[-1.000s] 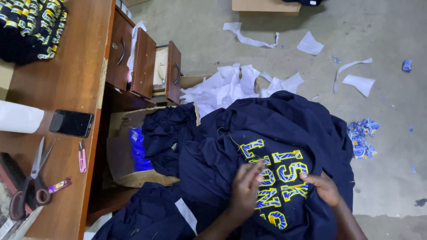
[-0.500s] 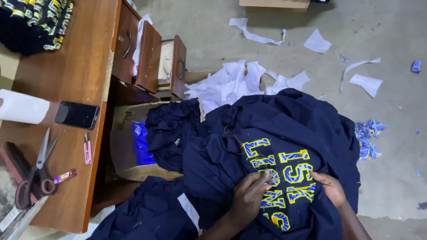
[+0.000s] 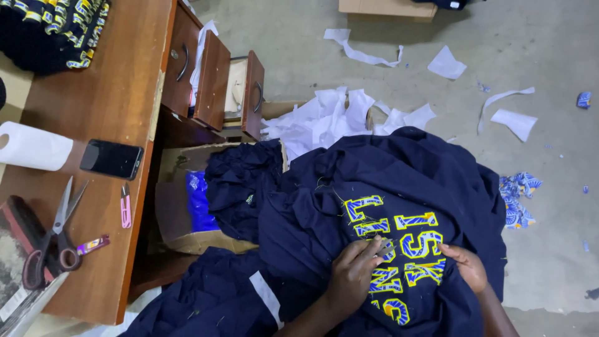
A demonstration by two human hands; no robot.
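A dark navy garment with yellow and blue embroidered letters lies spread over my lap. My left hand rests on the letters and pinches a small metal tool, seemingly a thread snip, at its fingertips. Just right of the letters, my right hand lies flat and presses the cloth down. More navy cloth hangs into a cardboard box at the left.
A wooden desk at left carries scissors, a dark phone, a white roll, a pink tool and stacked navy garments. Its drawers stand open. White paper scraps litter the concrete floor.
The view has shifted slightly. My left hand's fingers moved a little further right across the letters; my right hand stays pressed beside them.
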